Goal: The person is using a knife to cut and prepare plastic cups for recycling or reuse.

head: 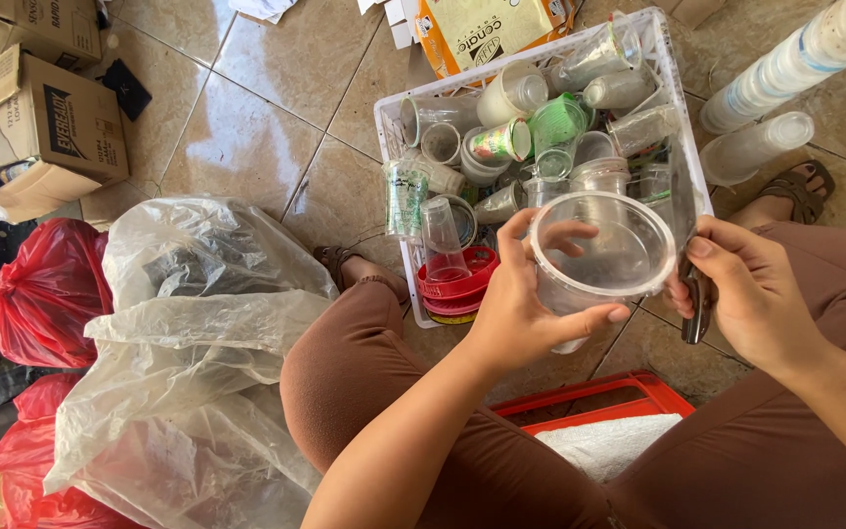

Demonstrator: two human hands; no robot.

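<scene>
Glossy beige floor tiles (247,127) spread under a seated person whose brown-trousered knees frame a sorting spot, with crumpled clear plastic bags (188,353) piled at the left beside red plastic bags (46,294) and cardboard boxes (51,127) near the wall. Ahead sits a white slatted crate (389,127) heaped with used clear plastic cups (531,147), some lying on their sides, one green-tinted, with red lids stacked at its near corner. Below the arms, a red tray (638,392) carries a white cloth. Held above the crate's near edge, between the knees, is a clear plastic tub (594,255), mouth up and empty. The left hand (526,304) is wrapped around its wall, fingers inside and over the rim, thumb pressed along the near side. The right hand (751,294) pinches the rim's far edge with the fingertips while also closed on a small dark tool (697,304), whose kind cannot be made out. The tub looks very light, thin-walled and springy, likely to buckle under a hard squeeze and slick where smooth; the rolled rim appears its stiffest part, the soundest place to grip.
</scene>
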